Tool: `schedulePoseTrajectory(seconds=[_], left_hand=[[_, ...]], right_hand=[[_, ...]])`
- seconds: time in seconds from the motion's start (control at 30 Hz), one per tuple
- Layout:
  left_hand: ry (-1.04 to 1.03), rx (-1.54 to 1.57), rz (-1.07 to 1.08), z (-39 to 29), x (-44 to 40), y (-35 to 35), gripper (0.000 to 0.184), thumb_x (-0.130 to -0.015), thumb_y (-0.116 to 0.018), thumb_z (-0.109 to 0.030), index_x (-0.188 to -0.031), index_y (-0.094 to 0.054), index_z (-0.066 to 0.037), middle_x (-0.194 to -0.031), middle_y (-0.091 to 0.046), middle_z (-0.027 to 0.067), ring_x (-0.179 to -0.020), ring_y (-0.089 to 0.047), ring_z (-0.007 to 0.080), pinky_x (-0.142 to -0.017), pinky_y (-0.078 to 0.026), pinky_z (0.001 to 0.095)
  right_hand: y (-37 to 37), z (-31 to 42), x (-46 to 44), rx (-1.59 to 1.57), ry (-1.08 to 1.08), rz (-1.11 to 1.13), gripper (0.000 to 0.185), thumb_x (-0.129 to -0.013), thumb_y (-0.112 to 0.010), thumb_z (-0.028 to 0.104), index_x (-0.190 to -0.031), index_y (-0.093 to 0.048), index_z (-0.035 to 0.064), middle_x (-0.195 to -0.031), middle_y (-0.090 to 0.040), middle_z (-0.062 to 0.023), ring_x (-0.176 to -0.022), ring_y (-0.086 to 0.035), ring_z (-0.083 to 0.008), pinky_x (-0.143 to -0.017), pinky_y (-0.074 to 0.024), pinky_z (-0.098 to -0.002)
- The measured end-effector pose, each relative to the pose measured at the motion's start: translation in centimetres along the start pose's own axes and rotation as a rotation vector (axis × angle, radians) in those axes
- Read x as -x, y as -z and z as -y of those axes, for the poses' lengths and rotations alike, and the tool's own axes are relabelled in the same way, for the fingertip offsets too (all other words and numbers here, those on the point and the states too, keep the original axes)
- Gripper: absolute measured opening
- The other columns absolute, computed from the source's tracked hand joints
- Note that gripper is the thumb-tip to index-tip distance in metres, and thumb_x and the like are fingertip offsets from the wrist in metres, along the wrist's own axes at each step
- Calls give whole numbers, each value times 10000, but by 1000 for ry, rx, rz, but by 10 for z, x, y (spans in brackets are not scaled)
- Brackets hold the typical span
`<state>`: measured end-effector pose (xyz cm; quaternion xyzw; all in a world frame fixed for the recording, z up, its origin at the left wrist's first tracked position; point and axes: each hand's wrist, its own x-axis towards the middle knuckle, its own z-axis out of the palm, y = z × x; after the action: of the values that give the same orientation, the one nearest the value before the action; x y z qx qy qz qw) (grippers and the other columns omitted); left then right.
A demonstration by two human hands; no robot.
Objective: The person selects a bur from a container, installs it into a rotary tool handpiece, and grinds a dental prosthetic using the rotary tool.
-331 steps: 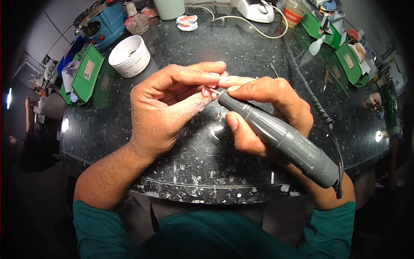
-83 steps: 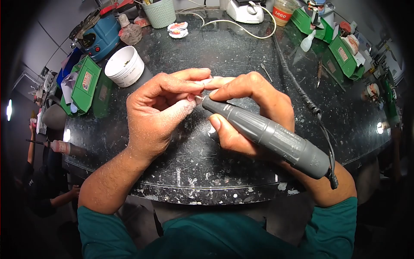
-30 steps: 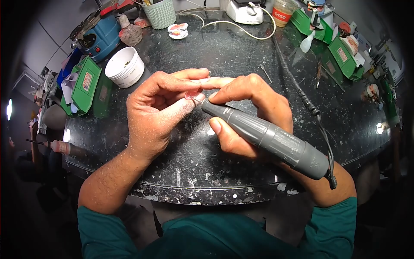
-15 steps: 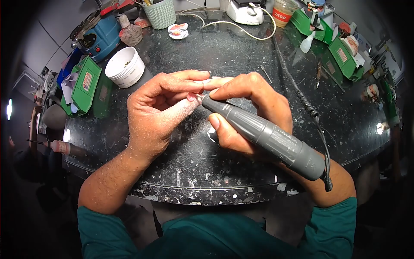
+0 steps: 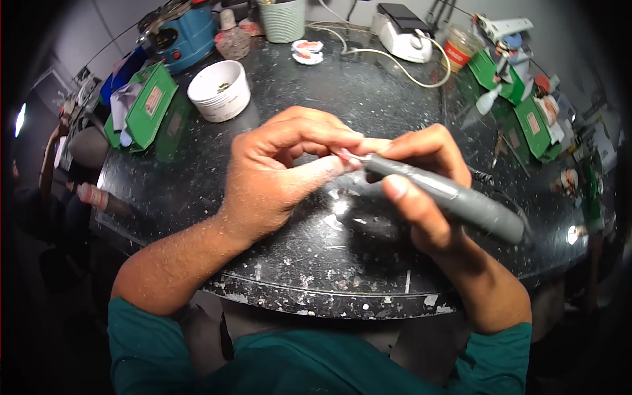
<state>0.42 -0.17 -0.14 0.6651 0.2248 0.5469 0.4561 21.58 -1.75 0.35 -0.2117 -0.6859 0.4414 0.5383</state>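
Between the thumb and fingers of my left hand (image 5: pixel 266 168) is a small pink piece (image 5: pixel 343 155), mostly covered by the fingertips, so its full shape is hidden. White dust coats the thumb and wrist. My right hand (image 5: pixel 436 146) is closed round a dark grey rotary handpiece (image 5: pixel 454 191), thumb on the near side and fingers on the far side. Its thin metal bit points left and meets the pink piece, or comes very near it. Fingertips of both hands come together above the bit. The handpiece is slightly blurred.
A white tub (image 5: pixel 220 108) stands behind my left hand. Farther back are a dental model (image 5: pixel 307 58), a ribbed pot (image 5: pixel 283 25), a white device (image 5: pixel 403 39) with a looping cable and a plastic cup (image 5: pixel 461 49). Green bins (image 5: pixel 148 108) flank the dusty black table (image 5: pixel 309 283).
The view has shifted, so the table items appear farther right. Both hands have moved right too, and the handpiece lies more level, its rear end raised in view. Both grips stay closed.
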Motion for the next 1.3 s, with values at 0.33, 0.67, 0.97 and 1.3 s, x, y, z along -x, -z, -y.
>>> schedulePoseTrajectory(seconds=[0.33,0.67,0.97,1.3], left_hand=[[21,42,5,-1,0,-1,227,-843,-692,91,-1058,-715,22,-1060,-647,111,-938,-686,180,-868,-580,298],[16,55,0,0,0,-2,247,-836,-690,102,-1066,-714,14,-1067,-652,120,-944,-688,189,-860,-581,297],[12,45,8,-1,0,-1,266,-821,-688,122,-1061,-718,11,-1082,-652,129,-952,-690,198,-861,-584,303],[13,33,18,-2,0,-1,264,-824,-692,112,-1066,-719,10,-1086,-652,129,-961,-687,196,-865,-581,298]], right_hand=[[-2,-2,-1,-125,-56,-41,278,-883,-644,153,-1062,-523,-21,-1104,-665,-246,-968,-655,-225,-910,-517,-386],[-2,0,-1,-100,-84,-64,288,-873,-655,159,-1058,-522,-17,-1088,-666,-244,-935,-654,-217,-890,-523,-383],[1,-4,-1,-53,-54,-71,314,-867,-661,198,-1052,-523,-14,-1049,-663,-225,-930,-644,-211,-893,-511,-381],[-1,-1,-2,-72,-56,-49,304,-874,-651,185,-1057,-511,-14,-1075,-664,-248,-942,-647,-214,-896,-513,-380]])
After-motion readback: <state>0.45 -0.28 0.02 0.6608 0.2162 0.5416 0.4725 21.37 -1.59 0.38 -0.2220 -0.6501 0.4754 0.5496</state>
